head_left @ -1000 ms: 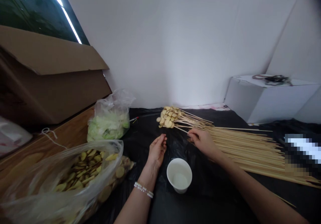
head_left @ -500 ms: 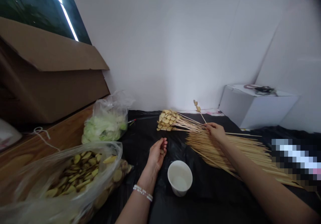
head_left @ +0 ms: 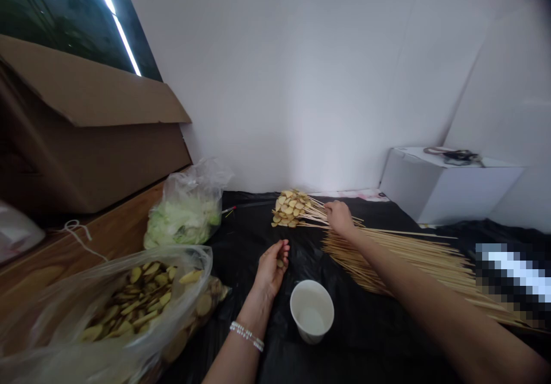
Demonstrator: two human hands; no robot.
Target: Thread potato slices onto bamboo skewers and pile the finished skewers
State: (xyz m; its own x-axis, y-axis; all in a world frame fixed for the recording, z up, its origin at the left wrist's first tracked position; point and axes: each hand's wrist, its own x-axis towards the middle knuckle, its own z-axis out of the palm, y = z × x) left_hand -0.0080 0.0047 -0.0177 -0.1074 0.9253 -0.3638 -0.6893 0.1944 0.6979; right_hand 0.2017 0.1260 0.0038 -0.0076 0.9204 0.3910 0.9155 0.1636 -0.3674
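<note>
My left hand [head_left: 270, 267] rests palm up on the black plastic sheet, its fingers loosely curled around what looks like a small potato slice. My right hand [head_left: 338, 217] reaches forward and lies on the sticks of the finished potato skewers [head_left: 291, 208], fingers closed on a skewer there. A large pile of bare bamboo skewers [head_left: 413, 258] spreads to the right under my right forearm. The white paper cup [head_left: 312, 311] stands just right of my left wrist. A clear bag of potato slices [head_left: 129, 301] lies open at the near left.
A bag of green leafy vegetable [head_left: 183, 214] sits behind the potato bag. A big cardboard box [head_left: 86, 137] stands on the wooden surface at left. A white box [head_left: 447, 183] is at the far right by the wall.
My right hand lifted a loaded skewer out of the bare pile, swung it left and set it down on the finished skewers. My left hand stayed put and curled slightly.
</note>
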